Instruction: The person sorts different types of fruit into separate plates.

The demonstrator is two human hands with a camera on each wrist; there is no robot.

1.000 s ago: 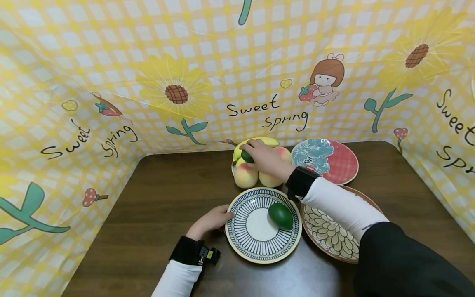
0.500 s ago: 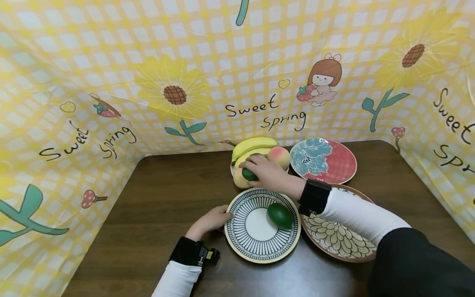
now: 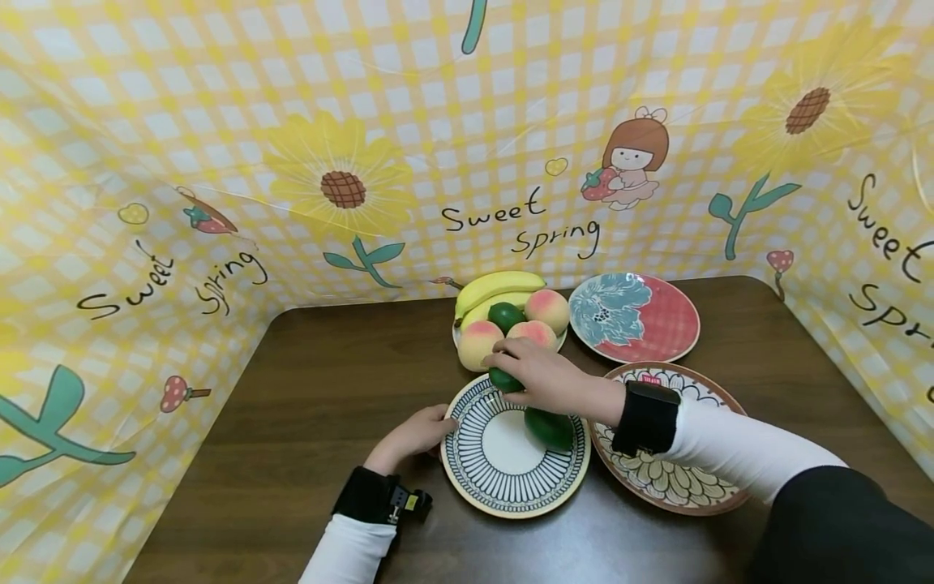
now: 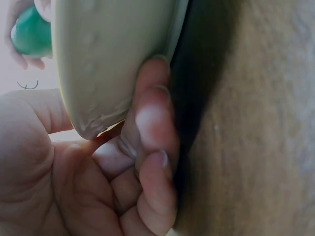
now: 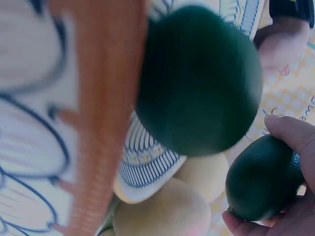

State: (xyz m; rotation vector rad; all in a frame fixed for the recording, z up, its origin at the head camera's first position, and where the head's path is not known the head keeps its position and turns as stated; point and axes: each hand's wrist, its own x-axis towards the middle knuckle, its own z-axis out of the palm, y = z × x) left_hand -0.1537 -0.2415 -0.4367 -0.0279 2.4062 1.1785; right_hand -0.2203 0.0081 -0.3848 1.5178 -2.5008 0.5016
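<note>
Green fruit (image 3: 503, 380), smooth and dark, is pinched between the thumb and fingers of the right hand (image 3: 547, 375), which I have over the far edge of the striped plate (image 3: 503, 442). With the left hand (image 3: 418, 431) I grip that plate's left rim, thumb on top and fingers curled underneath. A second green fruit (image 3: 549, 430) lies on it, just on the near side of the right hand. Just beyond that hand are three peaches (image 3: 479, 345), a third green fruit (image 3: 507, 317) and bananas (image 3: 503, 288). A brown-rimmed plate (image 3: 635, 478) rests on the worktop (image 3: 328, 357) below the right wrist; past it lies a red-and-blue plate (image 3: 664, 316).
</note>
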